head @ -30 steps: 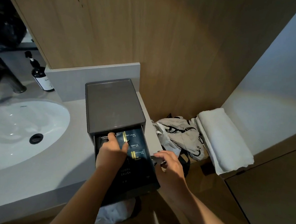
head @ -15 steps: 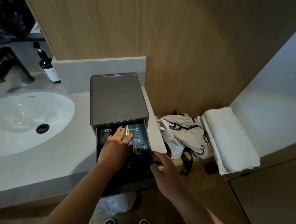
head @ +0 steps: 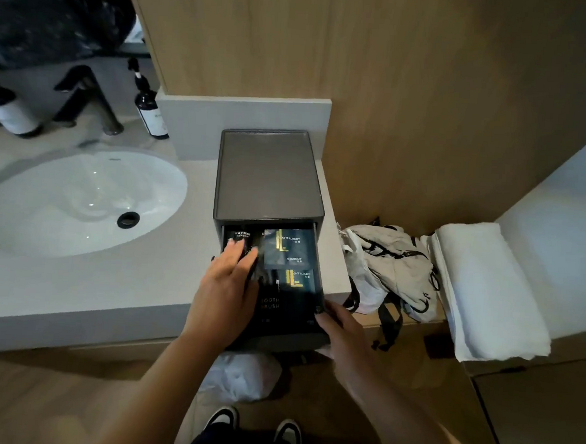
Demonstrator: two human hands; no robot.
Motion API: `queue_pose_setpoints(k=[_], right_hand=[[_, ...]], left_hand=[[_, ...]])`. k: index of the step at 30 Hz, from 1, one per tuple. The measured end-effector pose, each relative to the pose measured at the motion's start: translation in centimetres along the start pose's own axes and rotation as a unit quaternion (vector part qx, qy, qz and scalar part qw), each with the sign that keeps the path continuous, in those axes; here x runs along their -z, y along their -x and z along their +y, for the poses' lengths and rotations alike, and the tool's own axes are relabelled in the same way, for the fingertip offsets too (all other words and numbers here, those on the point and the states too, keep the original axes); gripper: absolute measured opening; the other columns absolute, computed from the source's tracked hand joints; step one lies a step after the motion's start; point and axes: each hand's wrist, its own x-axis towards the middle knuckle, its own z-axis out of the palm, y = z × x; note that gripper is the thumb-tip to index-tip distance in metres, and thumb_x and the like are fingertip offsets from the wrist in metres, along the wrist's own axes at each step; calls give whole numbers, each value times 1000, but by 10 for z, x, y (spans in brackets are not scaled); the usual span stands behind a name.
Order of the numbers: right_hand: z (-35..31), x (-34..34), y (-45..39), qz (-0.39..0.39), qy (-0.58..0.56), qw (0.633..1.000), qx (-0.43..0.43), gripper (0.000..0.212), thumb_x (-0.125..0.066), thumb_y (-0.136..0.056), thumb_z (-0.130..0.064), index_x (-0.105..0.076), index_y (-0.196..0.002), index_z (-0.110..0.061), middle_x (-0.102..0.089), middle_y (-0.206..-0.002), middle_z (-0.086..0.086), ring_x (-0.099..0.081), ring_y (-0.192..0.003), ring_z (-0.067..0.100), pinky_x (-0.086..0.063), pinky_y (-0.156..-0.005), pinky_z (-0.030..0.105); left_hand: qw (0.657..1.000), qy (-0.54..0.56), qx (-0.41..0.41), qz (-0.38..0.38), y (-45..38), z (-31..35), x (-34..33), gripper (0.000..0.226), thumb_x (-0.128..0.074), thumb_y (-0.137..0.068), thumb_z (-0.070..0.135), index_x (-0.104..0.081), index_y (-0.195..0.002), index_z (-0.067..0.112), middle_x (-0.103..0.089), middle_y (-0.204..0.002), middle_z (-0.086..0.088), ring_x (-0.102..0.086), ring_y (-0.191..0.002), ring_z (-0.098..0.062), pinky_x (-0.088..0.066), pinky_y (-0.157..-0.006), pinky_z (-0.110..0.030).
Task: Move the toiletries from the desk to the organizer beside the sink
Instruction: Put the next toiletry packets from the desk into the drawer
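Several dark toiletry packets [head: 288,249] already lie in the organizer [head: 269,172]'s pulled-out drawer [head: 315,340] beside the sink [head: 77,198]. The left hand [head: 228,283] reaches in, fingers straight, maybe tidying. The right hand [head: 341,331] grips the drawer's corner. The drawer is not yet closed.

You see a matt dark grey plastic organizer [head: 268,175] on a smooth pale stone counter [head: 75,287], a glossy white ceramic sink [head: 63,201], and a white cloth towel [head: 486,288].

Upper dark packet [head: 288,247] reads "LIGHT LUXURY" and "SHOWER CAP"; the packet below it [head: 298,279] "LIGHT LUXURY"; the long box [head: 279,306] "TOOTH BRUSH".
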Motion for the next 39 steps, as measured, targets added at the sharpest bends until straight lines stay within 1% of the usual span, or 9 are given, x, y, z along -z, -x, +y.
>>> queue_pose_setpoints(k=[2,7,9,12,19,24,27,33,39], right_hand=[[2,1,1,-1,-55,998,-31,17,-55,-94,-12,-61,-97,-28,-65,-103,5,-64,-95,22,-58,-75,33],[16,11,10,-61,-186,978,-73,31,-62,-80,-14,-61,-111,-18,-73,-99,12,-65,-98,33,-49,-93,50],[22,19,12,-100,-223,967,-79,49,-74,-69,-19,-61,-116,-15,-73,-100,15,-68,-95,35,-52,-91,47],[24,25,11,-119,-246,958,-83,54,-76,-68,-15,-60,-119,-10,-70,-108,21,-69,-94,34,-59,-81,39],[20,25,9,-119,-257,957,-64,77,-92,-51,-25,-61,-119,-8,-70,-111,19,-68,-99,30,-59,-75,34],[7,25,5,-126,-225,966,-37,36,-56,-84,-17,-60,-119,-9,-73,-102,12,-68,-96,24,-54,-87,36],[3,19,1,-102,-215,971,-30,23,-48,-94,-12,-62,-113,-12,-74,-92,9,-68,-88,21,-51,-92,39],[-11,5,-15,-42,-185,982,-23,18,-48,-98,-18,-62,-110,-18,-63,-103,17,-60,-96,28,-55,-91,38],[-17,-6,-25,9,-170,985,-16,28,-50,-98,-23,-57,-122,-13,-63,-108,23,-63,-99,30,-58,-83,33]], left_hand=[[999,29,27,25,12,2,5,54,-67,-80,-1,-47,-130,6,-51,-133,-25,-44,-129,-36,-38,-107,-46],[973,180,130,66,43,18,13,47,-59,-86,-4,-49,-130,10,-49,-127,7,-47,-116,-15,-28,-96,0],[945,225,233,50,61,16,6,52,-62,-89,12,-46,-138,16,-53,-132,12,-50,-123,-11,-30,-98,-7],[899,351,262,22,80,11,0,54,-64,-83,24,-51,-134,31,-62,-126,19,-53,-123,-5,-39,-103,-24],[878,410,246,13,81,14,6,63,-67,-83,-4,-47,-140,15,-60,-127,22,-50,-123,5,-38,-95,-5],[878,403,256,20,71,13,5,59,-71,-82,4,-53,-134,25,-66,-115,25,-57,-113,7,-43,-87,-5],[874,405,268,13,64,9,7,70,-76,-78,8,-46,-141,20,-58,-132,17,-50,-122,6,-41,-102,-17],[892,362,269,-10,39,-1,10,87,-82,-72,32,-37,-147,27,-44,-148,10,-37,-136,-2,-32,-114,-31],[892,357,278,5,16,-9,9,101,-83,-71,14,-22,-152,20,-31,-154,3,-30,-140,-10,-31,-113,-32]])
